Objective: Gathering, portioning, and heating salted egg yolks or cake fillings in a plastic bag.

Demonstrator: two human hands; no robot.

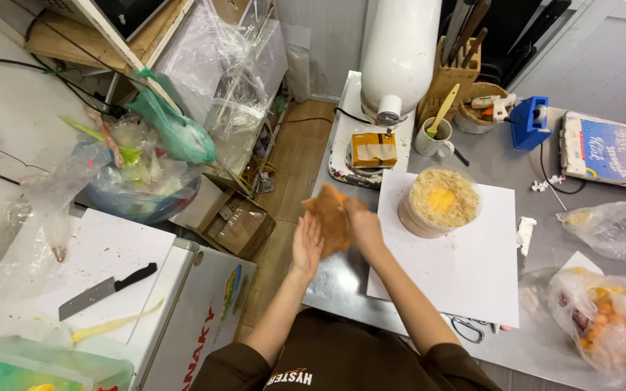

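Observation:
Both hands meet over the left edge of a steel table (501,163), pressed around a crumpled brown paper piece (330,211). My left hand (306,248) is flat against its left side with fingers up. My right hand (363,224) covers its right side. To the right of my hands, a round cake (440,200) coated in pale crumbs with a yellow centre stands on a white sheet (465,261).
A white stand mixer (397,58), a mug with a brush (432,137), a knife block (458,69) and a blue tool (528,123) stand behind. Plastic bags (606,322) lie at right. A knife (103,289) rests on the white freezer lid at left.

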